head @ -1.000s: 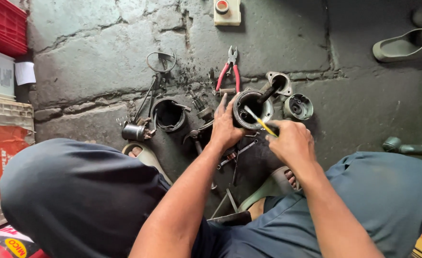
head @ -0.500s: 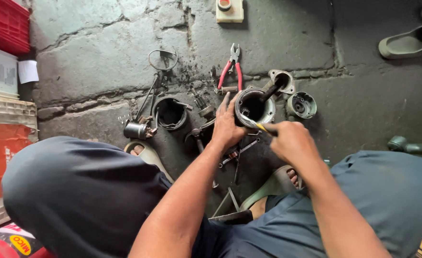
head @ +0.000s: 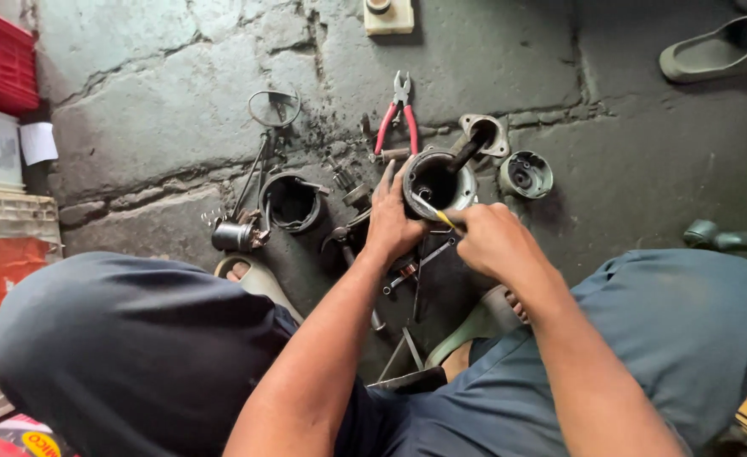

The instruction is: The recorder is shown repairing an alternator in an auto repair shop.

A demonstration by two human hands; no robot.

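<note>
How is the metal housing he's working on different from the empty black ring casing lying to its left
The housing is steadied by the left hand while the right hand pokes a yellow-handled tool into it; the ring casing lies untouched on the floor. The housing's rim looks bright metal, the casing's dark and grimy. A dark shaft leans out of the housing; the casing looks empty. Both are round, open-topped and dirty.
</note>
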